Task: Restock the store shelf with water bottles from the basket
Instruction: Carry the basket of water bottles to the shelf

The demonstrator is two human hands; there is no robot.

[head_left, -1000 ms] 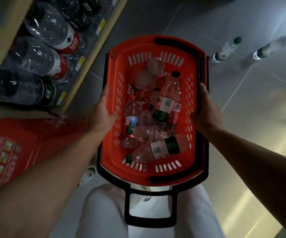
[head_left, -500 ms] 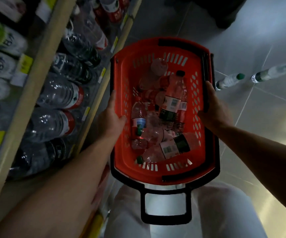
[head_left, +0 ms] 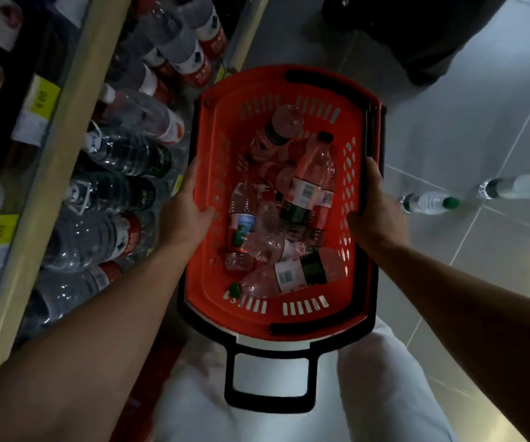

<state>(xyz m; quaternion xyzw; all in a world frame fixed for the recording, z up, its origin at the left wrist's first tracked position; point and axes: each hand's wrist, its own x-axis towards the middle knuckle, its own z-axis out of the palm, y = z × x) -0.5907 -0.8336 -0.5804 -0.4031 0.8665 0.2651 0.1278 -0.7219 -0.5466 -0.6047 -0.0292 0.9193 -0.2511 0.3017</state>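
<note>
Both hands [head_left: 184, 215] grip the basket [head_left: 289, 317] over tiled floor [head_left: 467, 116] beside shelf [head_left: 66, 129].

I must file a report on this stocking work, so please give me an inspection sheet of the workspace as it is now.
Surface: grey tiled floor, bare where visible.
Job's things: red basket holding several small water bottles, lying jumbled; shelf on the left with large bottles.
Clutter: two bottles on the floor to the right.
Grippers: left hand grips the basket's left rim; right hand grips the right rim.
Cables: nothing seen.
Surroundings: yellow price tags on the shelf edge; dark object at the top.
</note>
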